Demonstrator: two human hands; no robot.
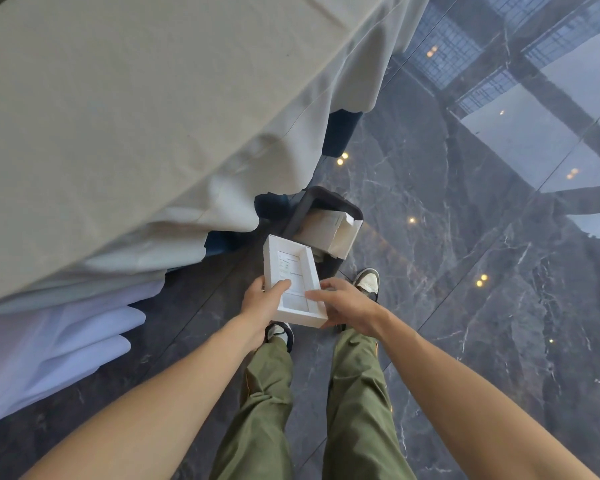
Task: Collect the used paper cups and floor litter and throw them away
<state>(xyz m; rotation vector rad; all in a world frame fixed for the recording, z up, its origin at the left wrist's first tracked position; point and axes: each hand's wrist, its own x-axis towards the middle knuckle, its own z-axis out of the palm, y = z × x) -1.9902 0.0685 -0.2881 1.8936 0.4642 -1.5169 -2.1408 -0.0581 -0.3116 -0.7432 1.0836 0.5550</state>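
Observation:
I hold a shallow white cardboard box (293, 277), open side up, with a printed paper sheet lying inside it. My left hand (262, 299) grips its left edge with the thumb on the inside. My right hand (343, 303) grips the near right corner. Just beyond the box stands a dark grey waste bin (314, 199) on the floor. Crumpled white cardboard (331, 232) sticks out of the bin. No paper cups are visible.
A table draped in a long beige cloth (136, 109) fills the left and top, its hem hanging near the bin. Glossy dark marble floor (465, 271) stretches to the right. My legs in green trousers and sneakers stand below the box.

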